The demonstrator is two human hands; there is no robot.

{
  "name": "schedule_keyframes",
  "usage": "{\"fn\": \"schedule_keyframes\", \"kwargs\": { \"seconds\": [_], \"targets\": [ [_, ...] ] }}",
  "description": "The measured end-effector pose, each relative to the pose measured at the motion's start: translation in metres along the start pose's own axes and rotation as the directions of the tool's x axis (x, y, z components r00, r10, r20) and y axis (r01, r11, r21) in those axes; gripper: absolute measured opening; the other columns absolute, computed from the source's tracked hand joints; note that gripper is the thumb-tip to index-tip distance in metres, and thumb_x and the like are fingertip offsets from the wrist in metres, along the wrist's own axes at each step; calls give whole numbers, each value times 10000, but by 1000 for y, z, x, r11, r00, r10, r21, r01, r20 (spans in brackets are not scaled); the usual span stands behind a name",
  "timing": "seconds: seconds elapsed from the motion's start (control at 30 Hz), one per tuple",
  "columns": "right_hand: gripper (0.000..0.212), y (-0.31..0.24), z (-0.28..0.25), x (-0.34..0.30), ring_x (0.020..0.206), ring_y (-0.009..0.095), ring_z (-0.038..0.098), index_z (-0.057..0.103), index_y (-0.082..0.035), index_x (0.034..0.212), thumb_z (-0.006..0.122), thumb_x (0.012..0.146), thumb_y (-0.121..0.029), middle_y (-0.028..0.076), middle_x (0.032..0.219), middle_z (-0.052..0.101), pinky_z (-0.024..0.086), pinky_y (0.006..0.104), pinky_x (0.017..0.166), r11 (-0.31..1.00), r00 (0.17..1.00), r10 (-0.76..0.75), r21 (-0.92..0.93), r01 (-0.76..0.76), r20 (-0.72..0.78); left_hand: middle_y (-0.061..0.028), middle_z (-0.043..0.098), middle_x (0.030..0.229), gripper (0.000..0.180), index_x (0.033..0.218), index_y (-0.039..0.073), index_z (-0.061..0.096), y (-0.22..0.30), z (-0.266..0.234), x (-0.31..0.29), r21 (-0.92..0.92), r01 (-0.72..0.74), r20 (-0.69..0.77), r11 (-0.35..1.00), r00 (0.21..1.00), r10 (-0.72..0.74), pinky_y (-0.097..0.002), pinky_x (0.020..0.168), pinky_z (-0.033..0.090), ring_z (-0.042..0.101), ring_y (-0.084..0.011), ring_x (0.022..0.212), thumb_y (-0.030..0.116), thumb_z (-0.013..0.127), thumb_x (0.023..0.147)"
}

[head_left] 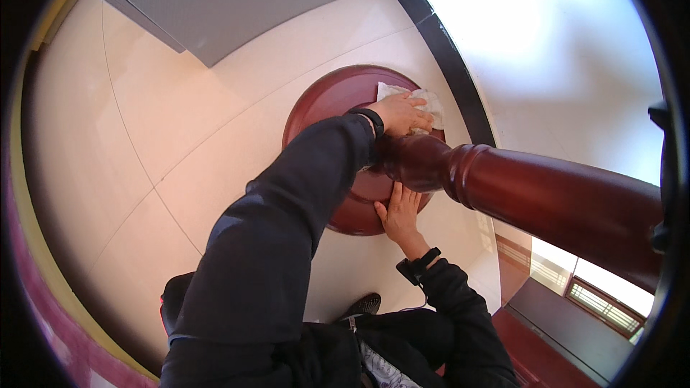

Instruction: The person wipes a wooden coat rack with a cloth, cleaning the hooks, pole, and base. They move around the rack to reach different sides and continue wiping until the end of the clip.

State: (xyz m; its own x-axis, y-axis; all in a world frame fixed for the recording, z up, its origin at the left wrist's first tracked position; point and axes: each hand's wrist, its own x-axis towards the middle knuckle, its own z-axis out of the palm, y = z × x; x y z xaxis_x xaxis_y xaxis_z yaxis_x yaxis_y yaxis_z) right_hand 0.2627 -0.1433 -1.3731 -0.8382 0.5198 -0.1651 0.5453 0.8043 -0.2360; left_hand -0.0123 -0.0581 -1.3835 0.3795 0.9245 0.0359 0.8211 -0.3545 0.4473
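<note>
My left hand (404,112), with a dark band on its wrist, presses a whitish cloth (433,103) onto the far rim of a round, dark red, glossy base (316,104). From the base's middle rises a turned wooden column (546,183) of the same colour, which runs toward the right edge of the view. My right hand (402,217) rests on the base's near side, just below the column's foot. Its fingers are stretched out and hold nothing; the column partly covers their tips. A black device is strapped to the right wrist.
Pale floor tiles (172,115) surround the base. A grey cabinet-like panel (237,7) stands at the far left. A black skirting strip (456,61) borders a bright white wall at right. My shoe (365,305) is near the base.
</note>
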Motion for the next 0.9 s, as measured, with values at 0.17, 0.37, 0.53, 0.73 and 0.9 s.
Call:
{"fn": "schedule_keyframes", "kwargs": {
  "seconds": [0.17, 0.37, 0.53, 0.73, 0.9],
  "targets": [
    [842, -1, -1, 0, 1442, 475, 261, 330, 49, 1497, 653, 901, -452, 295, 1525, 340, 134, 593, 1201, 1000, 1000, 27, -3, -27, 12, 53, 437, 1565, 561, 1443, 288, 535, 0, 5, 7, 56, 132, -80, 990, 989, -128, -530, 1195, 277, 330, -308, 1477, 293, 635, 891],
    [852, 2, -2, 0, 1472, 464, 222, 331, 37, 1499, 670, 889, -451, 270, 1557, 312, 113, 593, 1210, 999, 999, 39, -3, -39, 29, -62, 476, 1509, 534, 1396, 178, 567, -4, 5, 4, 47, 273, -241, 961, 936, -255, -544, 1144, 340, 396, -379, 1392, 296, 629, 879],
    [850, 5, 2, -3, 1470, 457, 229, 340, 29, 1495, 679, 882, -452, 262, 1556, 317, 119, 592, 1208, 1000, 1000, 3, -9, -3, -24, -90, 540, 1383, 574, 1359, 150, 582, -13, -6, -7, -23, 456, -255, 890, 858, -446, -511, 1041, 407, 468, -367, 1267, 331, 675, 822],
    [831, 11, 8, -7, 1437, 450, 283, 370, 15, 1477, 677, 878, -474, 249, 1535, 350, 152, 588, 1198, 999, 999, 13, -35, -15, -41, -115, 557, 1315, 560, 1321, 107, 600, -19, -10, -24, -106, 534, -353, 839, 769, -533, -484, 1022, 423, 485, -374, 1226, 257, 675, 788],
    [853, 13, 10, -7, 1448, 463, 261, 295, 26, 1522, 633, 912, -465, 269, 1529, 330, 142, 587, 1205, 998, 1000, 26, -65, -26, 0, -126, 566, 1260, 503, 1270, 67, 607, -18, -10, -45, -156, 563, -393, 812, 719, -574, -477, 1010, 438, 498, -387, 1177, 204, 668, 790]
  ]
}}
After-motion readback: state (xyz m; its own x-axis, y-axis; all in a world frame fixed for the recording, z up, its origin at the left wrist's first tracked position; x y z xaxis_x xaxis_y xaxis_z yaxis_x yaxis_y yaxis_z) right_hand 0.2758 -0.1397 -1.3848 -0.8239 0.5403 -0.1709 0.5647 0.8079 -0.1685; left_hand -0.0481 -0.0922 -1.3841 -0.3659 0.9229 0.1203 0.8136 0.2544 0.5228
